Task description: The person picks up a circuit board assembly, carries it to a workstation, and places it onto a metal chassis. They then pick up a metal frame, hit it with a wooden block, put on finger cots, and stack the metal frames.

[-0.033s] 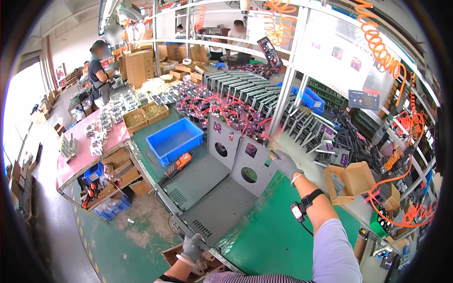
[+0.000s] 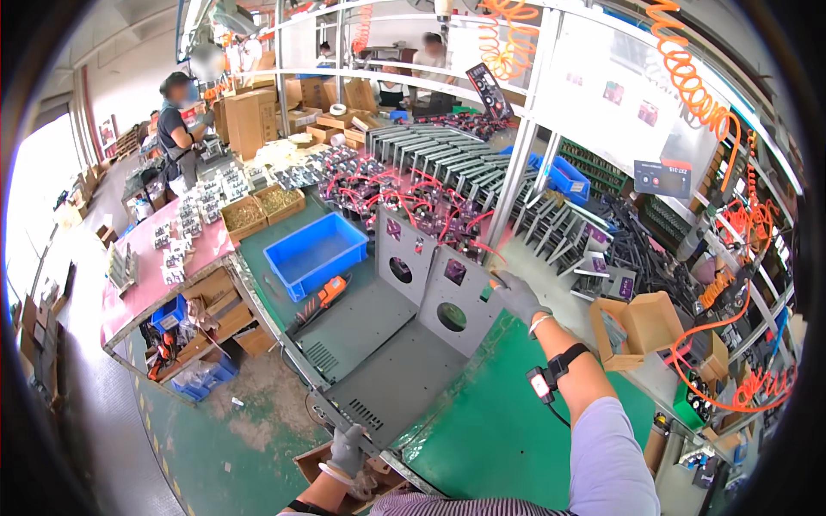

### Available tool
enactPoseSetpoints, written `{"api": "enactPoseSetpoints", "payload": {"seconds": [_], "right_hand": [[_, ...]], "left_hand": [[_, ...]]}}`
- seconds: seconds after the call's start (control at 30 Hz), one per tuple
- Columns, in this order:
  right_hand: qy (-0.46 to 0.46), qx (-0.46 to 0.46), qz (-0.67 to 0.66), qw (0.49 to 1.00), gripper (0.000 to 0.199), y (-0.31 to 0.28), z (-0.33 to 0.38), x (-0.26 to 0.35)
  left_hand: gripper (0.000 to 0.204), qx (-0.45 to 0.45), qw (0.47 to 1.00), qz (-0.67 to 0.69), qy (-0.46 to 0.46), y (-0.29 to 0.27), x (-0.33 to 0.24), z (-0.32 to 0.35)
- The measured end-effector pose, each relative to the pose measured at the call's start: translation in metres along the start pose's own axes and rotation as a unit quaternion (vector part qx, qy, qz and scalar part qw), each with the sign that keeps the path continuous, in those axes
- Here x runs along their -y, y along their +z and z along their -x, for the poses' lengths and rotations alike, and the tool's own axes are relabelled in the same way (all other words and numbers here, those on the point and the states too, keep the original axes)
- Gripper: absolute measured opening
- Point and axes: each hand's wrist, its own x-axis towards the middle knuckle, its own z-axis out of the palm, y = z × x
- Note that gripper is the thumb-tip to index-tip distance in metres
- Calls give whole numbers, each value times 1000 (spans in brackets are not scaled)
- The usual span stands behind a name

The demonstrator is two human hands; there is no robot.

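Two grey L-shaped sheet-metal panels lie side by side on the green bench. The nearer panel (image 2: 413, 365) has slots in its flat part and a round hole and square cutout in its upright part. My left hand (image 2: 348, 451), in a grey glove, is closed on its front edge by the slots. At the upright's right-hand top edge, my gloved right hand (image 2: 519, 297) is closed on the sheet, its fingertips partly hidden. The other panel (image 2: 353, 328) stands just left of it. An orange and black power tool (image 2: 320, 301) rests beside that panel.
A blue bin (image 2: 317, 256) stands behind the tool. Behind the panels lie parts with red cables (image 2: 430, 198) and stacked grey metal frames (image 2: 439, 155). An open cardboard box (image 2: 650, 327) is at the right. A co-worker (image 2: 176, 129) stands far left.
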Motion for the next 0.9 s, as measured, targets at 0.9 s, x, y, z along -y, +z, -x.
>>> {"api": "enactPoseSetpoints", "payload": {"seconds": [0.9], "right_hand": [[274,-201,136,930,30,-137,388,-114]], "left_hand": [[68,-131,785,-595,116,16,4,-101]]}}
